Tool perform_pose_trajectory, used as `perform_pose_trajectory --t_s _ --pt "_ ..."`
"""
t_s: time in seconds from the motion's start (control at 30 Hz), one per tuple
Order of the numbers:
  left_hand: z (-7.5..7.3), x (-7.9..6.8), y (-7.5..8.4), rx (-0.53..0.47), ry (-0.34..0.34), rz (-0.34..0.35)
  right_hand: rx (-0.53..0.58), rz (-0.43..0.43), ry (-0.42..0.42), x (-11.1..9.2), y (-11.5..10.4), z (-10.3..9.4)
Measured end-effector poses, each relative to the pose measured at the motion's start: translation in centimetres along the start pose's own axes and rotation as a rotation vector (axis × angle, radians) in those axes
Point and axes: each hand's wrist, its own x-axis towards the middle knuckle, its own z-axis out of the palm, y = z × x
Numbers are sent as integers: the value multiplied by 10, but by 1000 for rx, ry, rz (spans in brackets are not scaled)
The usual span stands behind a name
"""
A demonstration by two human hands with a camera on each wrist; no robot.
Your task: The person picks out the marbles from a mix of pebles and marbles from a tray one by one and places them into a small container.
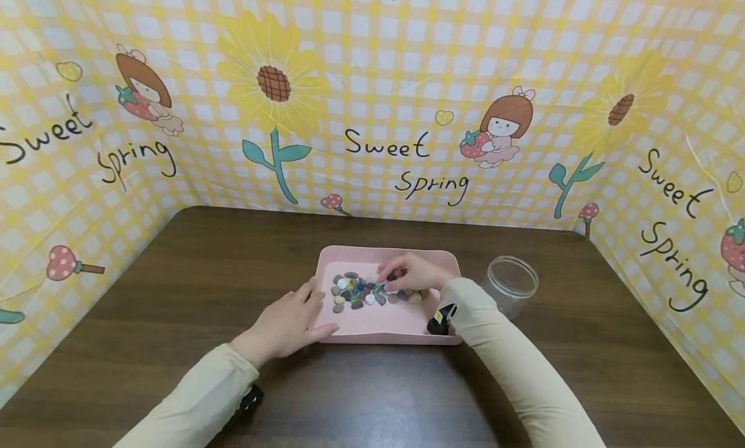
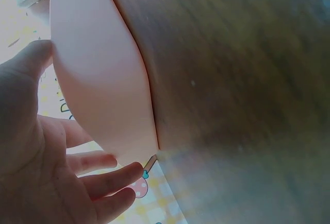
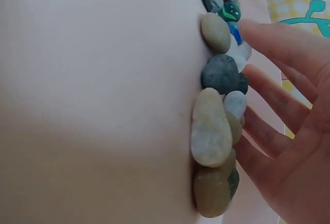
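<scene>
A pink tray [image 1: 378,322] holds many pebbles and glass marbles spread in a band across its floor. My left hand [image 1: 285,323] rests at the tray's near left corner, the thumb over the rim and the fingers straight along the outer wall. Over the pebbles' right part reaches my right hand [image 1: 418,272], fingers lightly bent. In the right wrist view its thumb tip is right at a blue marble [image 3: 235,31], near a green marble [image 3: 230,12]. The other fingers extend behind a grey pebble [image 3: 220,74] and a long cream pebble [image 3: 211,128].
Just right of the tray stands a clear jar [image 1: 511,286] with an open top, partly behind the right sleeve [image 1: 512,351]. All of this is on a dark wooden table [image 1: 244,254], with a yellow checked cloth [image 1: 378,79] hung around the back and sides.
</scene>
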Motion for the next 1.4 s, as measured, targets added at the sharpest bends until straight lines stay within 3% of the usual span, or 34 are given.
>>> perform_pose_trajectory --t_s 0.63,1.4 --pt "3 0 -1 -7 -7 -5 -102 -91 10 2 -1 5" --pt "2 -1 -1 -7 -18 -10 -93 -68 31 2 -3 5"
